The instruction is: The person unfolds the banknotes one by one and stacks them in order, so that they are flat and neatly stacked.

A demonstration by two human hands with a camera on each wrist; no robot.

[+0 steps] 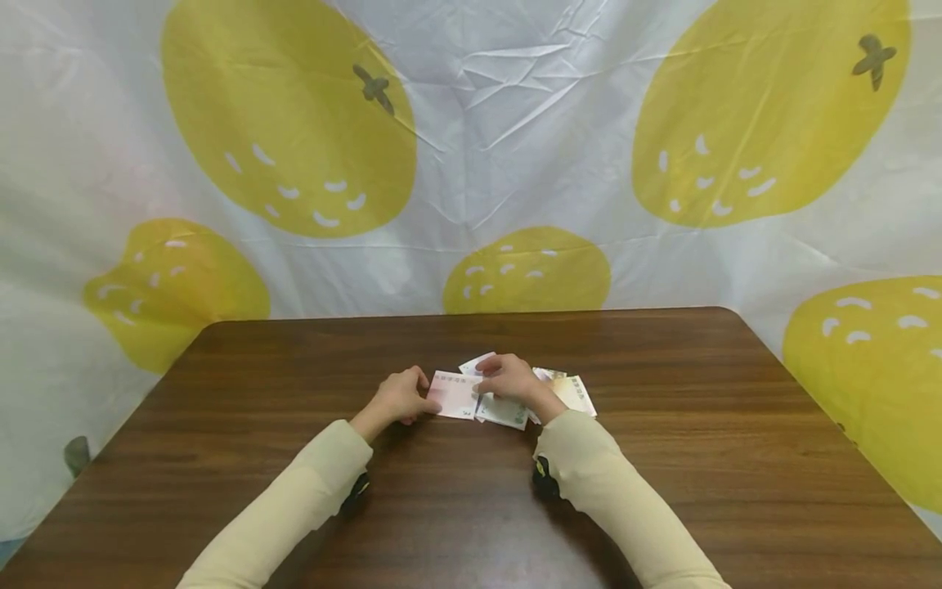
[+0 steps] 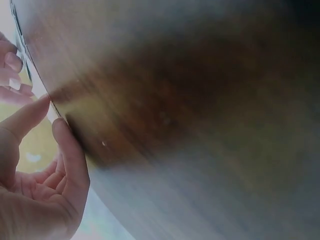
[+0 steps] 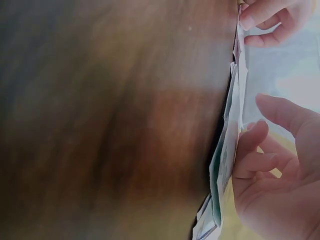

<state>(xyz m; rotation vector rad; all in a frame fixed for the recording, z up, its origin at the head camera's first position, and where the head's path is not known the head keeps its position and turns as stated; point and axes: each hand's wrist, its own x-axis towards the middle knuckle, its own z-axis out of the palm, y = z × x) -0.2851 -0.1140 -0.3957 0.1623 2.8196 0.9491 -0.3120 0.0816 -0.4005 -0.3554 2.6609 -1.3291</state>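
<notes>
A pink banknote (image 1: 454, 396) lies at the left end of a loose spread of notes. My left hand (image 1: 401, 397) pinches its left edge; in the left wrist view the thumb and index finger (image 2: 70, 155) meet at that edge. Over the spread is my right hand (image 1: 511, 379), fingertips near the pink note's right side. In the right wrist view its thumb (image 3: 282, 112) stands apart from the bent fingers, which touch the notes. A greenish note (image 1: 504, 411) lies under the right hand. Beyond it a pale note (image 1: 474, 361) pokes out.
Right of the right hand lie a yellowish note (image 1: 577, 394) and other overlapping notes, partly hidden by the wrist. Everything lies on a brown wooden table (image 1: 441, 507). A white curtain with yellow fruit prints (image 1: 290, 114) hangs behind the far edge.
</notes>
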